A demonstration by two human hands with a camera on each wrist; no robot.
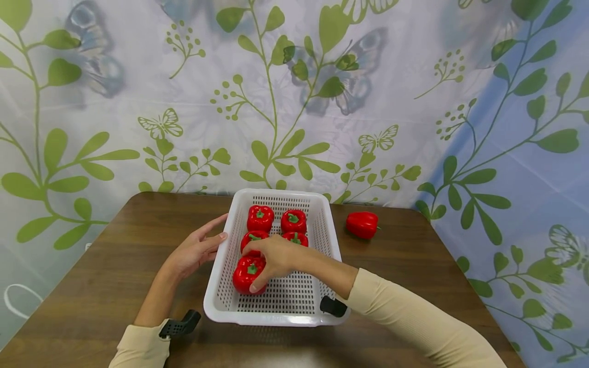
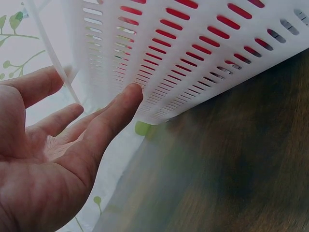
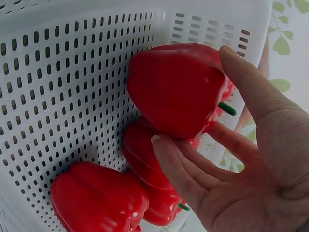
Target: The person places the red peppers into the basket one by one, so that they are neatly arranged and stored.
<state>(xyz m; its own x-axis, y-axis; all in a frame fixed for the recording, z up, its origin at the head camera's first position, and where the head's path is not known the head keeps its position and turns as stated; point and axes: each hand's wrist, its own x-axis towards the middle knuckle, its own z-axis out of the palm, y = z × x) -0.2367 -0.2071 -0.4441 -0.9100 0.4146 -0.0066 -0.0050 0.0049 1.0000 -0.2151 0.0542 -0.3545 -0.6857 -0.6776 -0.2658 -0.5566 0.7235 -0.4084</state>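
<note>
A white perforated plastic basket (image 1: 276, 320) stands on the table with several red bell peppers in it. My right hand (image 1: 277, 255) reaches into the basket and grips the nearest left red bell pepper (image 3: 176, 87), thumb on one side and fingers on the other. Its green stem shows in the right wrist view. Beyond it, a red bell pepper (image 1: 250, 240) is partly covered by that hand. My left hand (image 1: 195, 251) is at the basket's left side, fingers extended, with the thumb (image 2: 131, 96) against the slotted wall.
One red bell pepper (image 1: 362, 225) lies on the wooden table (image 1: 395, 266) to the right of the basket. Behind the table hangs a leaf-and-butterfly patterned curtain (image 1: 184, 102). A white cable loop (image 1: 18, 301) shows at the far left.
</note>
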